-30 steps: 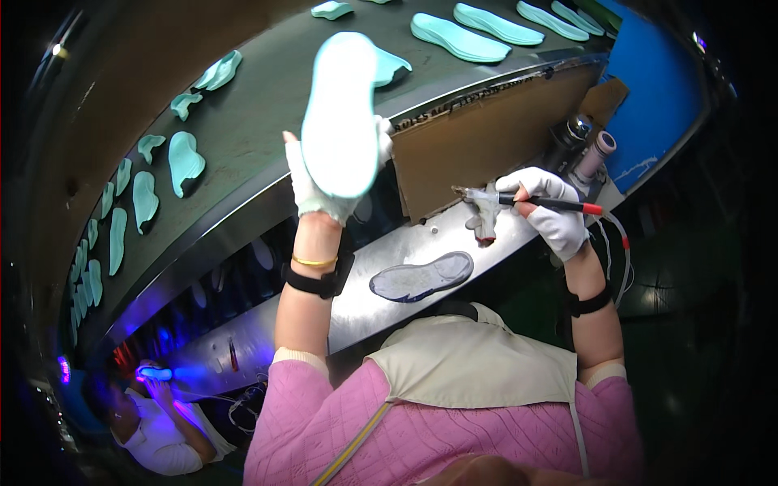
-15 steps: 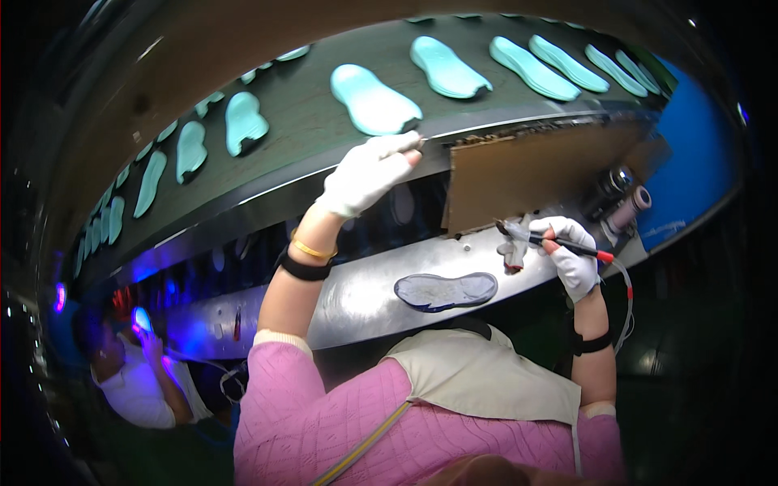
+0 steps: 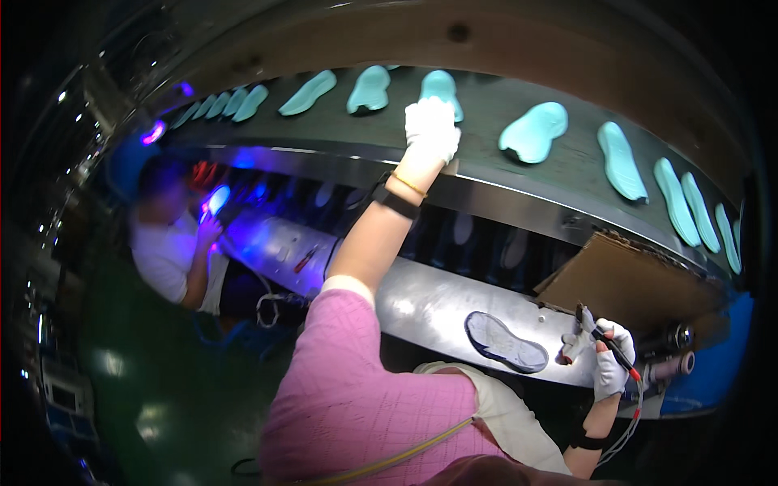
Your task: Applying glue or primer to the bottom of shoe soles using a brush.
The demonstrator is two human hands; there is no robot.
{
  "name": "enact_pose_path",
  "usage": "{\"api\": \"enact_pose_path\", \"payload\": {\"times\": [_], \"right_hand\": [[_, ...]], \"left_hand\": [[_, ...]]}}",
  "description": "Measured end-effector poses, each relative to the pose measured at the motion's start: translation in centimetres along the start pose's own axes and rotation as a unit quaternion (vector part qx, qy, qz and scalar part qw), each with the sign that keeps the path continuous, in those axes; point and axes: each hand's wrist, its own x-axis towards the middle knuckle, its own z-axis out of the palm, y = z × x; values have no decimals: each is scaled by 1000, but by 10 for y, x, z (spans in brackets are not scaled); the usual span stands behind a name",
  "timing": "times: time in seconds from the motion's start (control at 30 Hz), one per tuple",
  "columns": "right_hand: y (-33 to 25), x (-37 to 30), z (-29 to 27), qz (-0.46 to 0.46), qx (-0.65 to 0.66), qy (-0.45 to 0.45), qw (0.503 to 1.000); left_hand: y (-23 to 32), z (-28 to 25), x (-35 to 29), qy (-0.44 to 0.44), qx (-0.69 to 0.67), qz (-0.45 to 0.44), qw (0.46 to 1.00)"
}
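Observation:
My left hand [image 3: 432, 131], in a white glove, reaches across to the belt. Its fingers curl over the near end of a turquoise shoe sole [image 3: 439, 84], with the fingertips out of sight. Down at the right, my right hand [image 3: 613, 360] wears a white glove with bare fingertips. It grips a black pen-shaped tool [image 3: 619, 353] with a red collar and a thin tube trailing from it. Beside the tool's tip is a crumpled whitish piece [image 3: 572, 347], not clear in kind. A grey shoe sole with a dark rim [image 3: 506, 343] lies flat on the metal bench, left of that hand.
Several turquoise soles [image 3: 535, 132] lie along the dark conveyor belt [image 3: 486, 105]. A cardboard sheet [image 3: 628, 279] leans behind the metal bench [image 3: 429, 296]. Two cylinders [image 3: 671, 366] stand at the right. At left, a co-worker [image 3: 174, 251] holds a glowing object in blue light.
The view has swung left. My left hand has moved leftward along the belt, from beside one turquoise sole to over another. My right hand keeps the tool by the whitish piece.

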Motion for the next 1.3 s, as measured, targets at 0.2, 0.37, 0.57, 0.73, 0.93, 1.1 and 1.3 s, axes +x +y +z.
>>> {"api": "enact_pose_path", "payload": {"times": [0.2, 0.37, 0.57, 0.73, 0.93, 1.1, 1.3], "right_hand": [[19, 12, -2, 73, 72, -19, 995], [23, 17, -5, 63, 128, 23, 989], [29, 10, -8, 47, 98, 129, 986], [-17, 13, 28, 117, 129, 82, 981], [-23, 24, 39, 95, 100, 124, 983], [-6, 28, 37, -75, 91, 161, 980], [-14, 16, 46, -74, -67, 118, 988]], "left_hand": [[-37, 7, -46, 162, -241, 79, 954], [-38, -66, -57, 286, -739, -170, 586], [31, -84, -75, -13, -950, -13, 311], [146, -25, -162, -347, -918, -171, -87], [197, -48, -198, -478, -835, -251, -109], [237, -52, -205, -431, -870, -240, -27], [244, -42, -211, -376, -891, -244, 78]]}}
